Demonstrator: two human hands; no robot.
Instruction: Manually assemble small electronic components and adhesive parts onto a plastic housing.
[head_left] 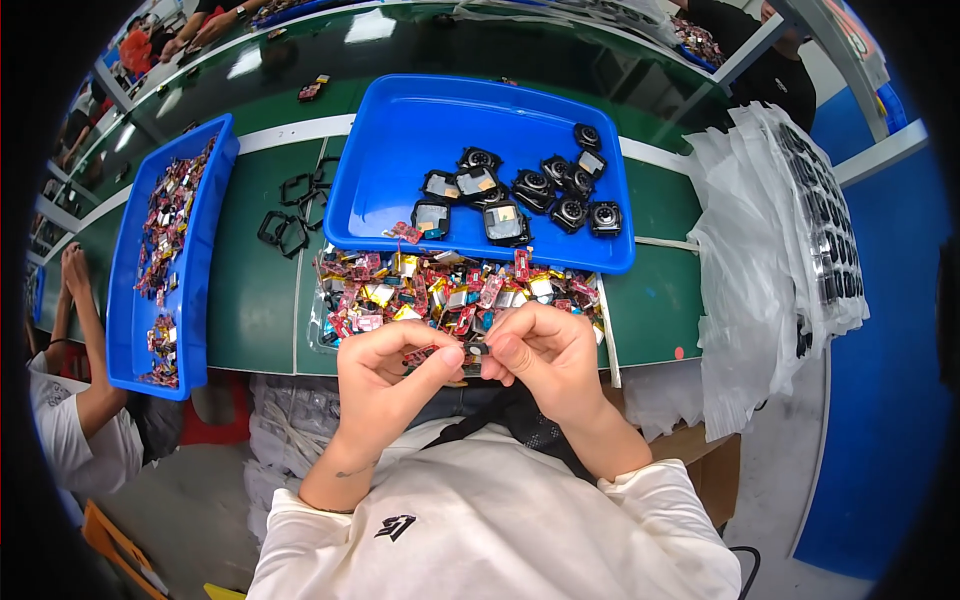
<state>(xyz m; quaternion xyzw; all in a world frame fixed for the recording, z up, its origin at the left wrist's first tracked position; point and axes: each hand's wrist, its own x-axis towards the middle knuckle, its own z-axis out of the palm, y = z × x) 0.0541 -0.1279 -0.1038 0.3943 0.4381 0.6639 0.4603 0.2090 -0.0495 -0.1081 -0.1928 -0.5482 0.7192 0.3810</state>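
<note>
My left hand (392, 375) and my right hand (548, 362) meet close in front of my body, both closed in a pinch. Between their fingertips is a small electronic part (477, 349), dark with a pale spot; my fingers hide much of it. A bit of red circuit board shows by the left fingers, and I cannot tell whether it is joined to the dark part. Just beyond my hands lies a heap of red circuit boards with small silver and yellow batteries (440, 287). Behind the heap, a blue tray (400, 120) holds several black watch cases (533, 188).
Black frames (285, 230) lie left of the tray on the green table (255, 290). Further left, a long blue bin (195, 300) holds more boards. Stacked clear plastic trays of black parts (815, 215) stand at right. A co-worker's hands (74, 268) are far left.
</note>
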